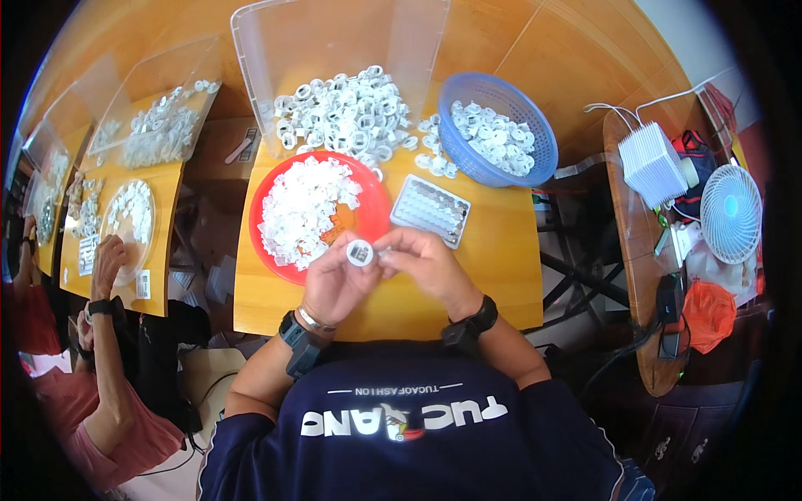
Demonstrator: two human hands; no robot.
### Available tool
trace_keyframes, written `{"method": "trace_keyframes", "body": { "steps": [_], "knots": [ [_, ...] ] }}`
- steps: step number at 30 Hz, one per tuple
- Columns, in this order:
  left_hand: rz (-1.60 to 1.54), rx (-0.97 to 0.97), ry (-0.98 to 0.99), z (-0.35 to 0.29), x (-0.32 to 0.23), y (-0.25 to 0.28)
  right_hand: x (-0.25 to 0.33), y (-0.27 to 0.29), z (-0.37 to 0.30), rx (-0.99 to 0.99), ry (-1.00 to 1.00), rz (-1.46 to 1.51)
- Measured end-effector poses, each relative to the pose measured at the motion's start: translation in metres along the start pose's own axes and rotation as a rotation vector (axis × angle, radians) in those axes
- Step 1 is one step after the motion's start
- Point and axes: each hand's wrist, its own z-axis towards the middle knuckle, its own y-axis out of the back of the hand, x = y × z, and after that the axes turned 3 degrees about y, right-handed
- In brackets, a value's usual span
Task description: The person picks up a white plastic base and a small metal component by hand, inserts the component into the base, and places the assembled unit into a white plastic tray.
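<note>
Between the fingers of my left hand (334,288) is a small round white plastic part (360,252) with a dark rectangular middle, facing up. My right hand (426,259) is closed in a pinch at the part's right side; what its fingertips hold is too small to make out. Just left of my hands, a red plate (378,192) carries a heap of small white plastic pieces (305,209). Beyond my right hand lies a white tray (409,185) with rows of small compartments, some with dark contents.
Similar round parts (351,108) spill from a clear bin (334,37) at the table's back. A blue basket (547,138) holds more white parts. On the right side table stand a fan (731,213) and an orange bag (710,316). A co-worker's hand (109,259) reaches over the left table.
</note>
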Motion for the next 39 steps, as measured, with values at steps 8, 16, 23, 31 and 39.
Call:
{"method": "trace_keyframes", "body": {
  "steps": [8,16,23,31,39],
  "knots": [
    [0.053,0.004,0.058,-0.007,0.008,-0.006,-0.006,0.011,-0.021,0.106,-0.2,0.615],
    [0.127,-0.059,0.002,-0.012,0.019,-0.008,-0.014,-0.004,-0.03,-0.058,-0.078,0.335],
    [0.158,-0.072,0.021,-0.011,0.023,-0.012,-0.01,-0.003,-0.032,-0.268,0.093,0.129],
    [0.24,-0.136,0.015,-0.008,0.026,-0.009,0.007,-0.011,-0.036,-0.318,0.201,-0.043],
    [0.289,-0.052,0.052,-0.003,0.025,0.002,0.007,-0.005,-0.037,-0.326,0.203,-0.187]
  ]
}}
